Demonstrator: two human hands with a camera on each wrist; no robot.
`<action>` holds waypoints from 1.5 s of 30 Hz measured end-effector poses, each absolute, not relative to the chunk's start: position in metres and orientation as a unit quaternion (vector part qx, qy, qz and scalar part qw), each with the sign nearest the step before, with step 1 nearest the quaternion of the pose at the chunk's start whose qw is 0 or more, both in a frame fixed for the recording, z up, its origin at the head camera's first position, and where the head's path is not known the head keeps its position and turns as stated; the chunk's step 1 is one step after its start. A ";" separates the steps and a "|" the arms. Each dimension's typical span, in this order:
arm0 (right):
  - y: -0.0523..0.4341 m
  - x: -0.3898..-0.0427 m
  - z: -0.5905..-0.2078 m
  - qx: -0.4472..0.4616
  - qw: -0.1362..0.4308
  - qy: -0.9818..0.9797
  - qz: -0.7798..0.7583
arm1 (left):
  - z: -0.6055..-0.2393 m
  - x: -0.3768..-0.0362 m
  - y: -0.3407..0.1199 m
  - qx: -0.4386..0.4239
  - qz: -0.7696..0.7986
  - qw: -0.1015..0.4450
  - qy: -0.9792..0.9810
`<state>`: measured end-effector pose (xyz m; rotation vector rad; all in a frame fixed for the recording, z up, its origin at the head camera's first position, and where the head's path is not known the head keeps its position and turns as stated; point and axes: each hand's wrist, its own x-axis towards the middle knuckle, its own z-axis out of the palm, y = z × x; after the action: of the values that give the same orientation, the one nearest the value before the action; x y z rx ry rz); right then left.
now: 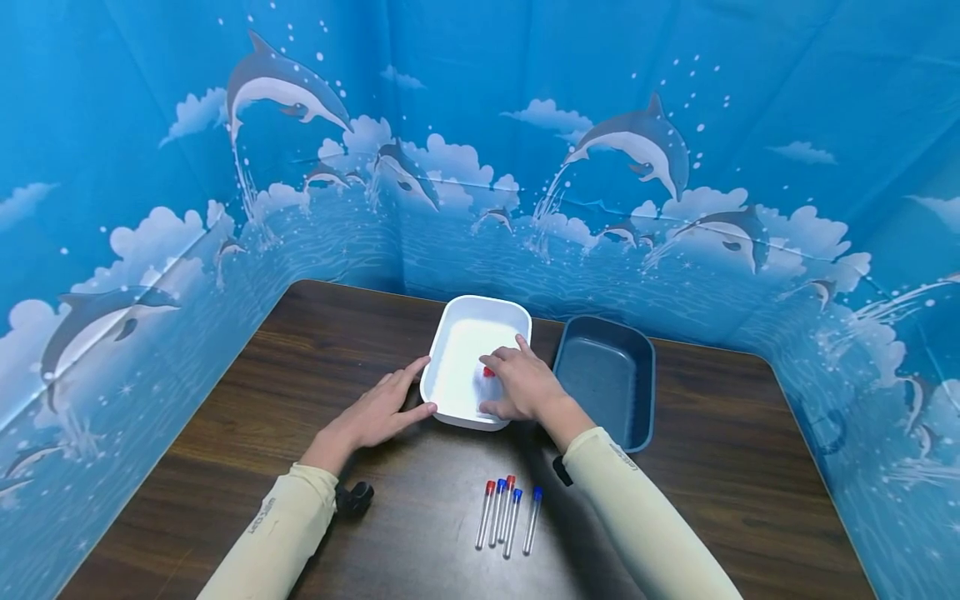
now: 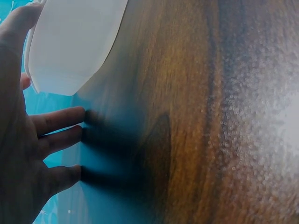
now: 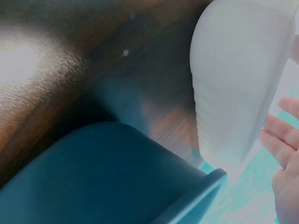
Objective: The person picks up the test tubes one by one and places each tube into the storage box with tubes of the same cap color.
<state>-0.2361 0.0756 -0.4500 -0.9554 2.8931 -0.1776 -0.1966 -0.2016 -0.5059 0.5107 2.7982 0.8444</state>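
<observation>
A white tray [image 1: 459, 367] lies on the table between both hands. My left hand [image 1: 378, 410] is at its left side, thumb and fingers spread, fingertips right at the rim; in the left wrist view some fingers [image 2: 63, 121] reach below the tray's side. Over the tray's right side is my right hand [image 1: 525, 385], its thumb and fingers spread well apart. Just under its fingertips shows the red cap [image 1: 488, 372] of a test tube inside the tray; the rest is mostly hidden by the hand. The right wrist view shows fingers [image 3: 280, 135] beyond the tray's rim.
A dark blue-grey tray [image 1: 603, 379] stands right of the white one, below the right forearm. Several test tubes [image 1: 508, 521] with red and blue caps lie nearer on the wooden table [image 1: 420, 517]. A dolphin-print curtain [image 1: 480, 192] hangs around the table's back and sides.
</observation>
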 end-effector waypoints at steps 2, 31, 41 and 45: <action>0.078 -0.232 -0.448 -0.310 0.037 0.947 -0.071 | -0.505 -0.196 -0.202 0.170 0.280 0.086 0.941; 0.140 -0.152 -0.434 -0.339 -0.075 0.922 -0.170 | -0.505 -0.196 -0.199 0.165 0.270 0.087 0.945; 0.153 -0.112 -0.451 -0.355 -0.061 0.910 -0.205 | -0.504 -0.196 -0.197 0.169 0.271 0.080 0.944; 0.157 -0.100 -0.462 -0.336 -0.029 0.917 -0.214 | -0.503 -0.195 -0.198 0.171 0.273 0.077 0.944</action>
<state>-0.0996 0.1567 -0.4620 -1.0747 2.9345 -0.6834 -0.1953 -0.1979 -0.5034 0.5118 2.8274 0.8170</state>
